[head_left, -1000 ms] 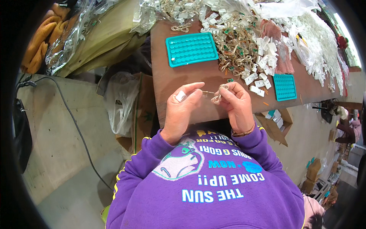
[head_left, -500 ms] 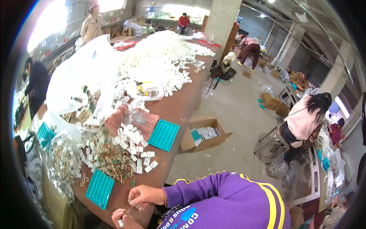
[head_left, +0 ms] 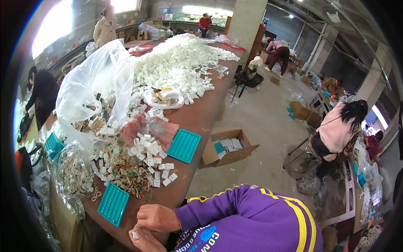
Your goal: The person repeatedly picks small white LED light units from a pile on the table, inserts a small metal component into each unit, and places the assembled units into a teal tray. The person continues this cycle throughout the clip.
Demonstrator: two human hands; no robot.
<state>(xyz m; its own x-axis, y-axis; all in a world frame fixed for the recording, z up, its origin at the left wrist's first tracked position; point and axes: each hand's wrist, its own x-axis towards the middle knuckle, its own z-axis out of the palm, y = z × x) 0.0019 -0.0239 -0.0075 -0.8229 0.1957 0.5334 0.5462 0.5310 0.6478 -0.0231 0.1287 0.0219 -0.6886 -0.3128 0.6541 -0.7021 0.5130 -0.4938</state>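
Observation:
At the table's near edge my left hand [head_left: 147,242] is closed around a small white rectangular piece [head_left: 135,235], which shows at its fingertips. Just above it, my right hand [head_left: 158,217] has its fingers curled together against the left hand; what they pinch is hidden. Beside the hands lies a teal tray [head_left: 113,204] with rows of small hollows. Beyond it are a tangled heap of thin brownish and green cords [head_left: 130,174] and a scatter of small white blocks [head_left: 147,151]. A second teal tray [head_left: 184,145] lies on the right side of the table.
A large white heap of small pieces [head_left: 176,59] covers the far table. A clear plastic bag [head_left: 92,80], yellow-handled pliers [head_left: 158,95] and pink cloth [head_left: 161,133] lie nearer. An open cardboard box [head_left: 228,157] stands on the floor. Several people work around.
My hands have come closer together, the right one now curled over the left. The view has shifted slightly, and the white piece is still at the left fingertips.

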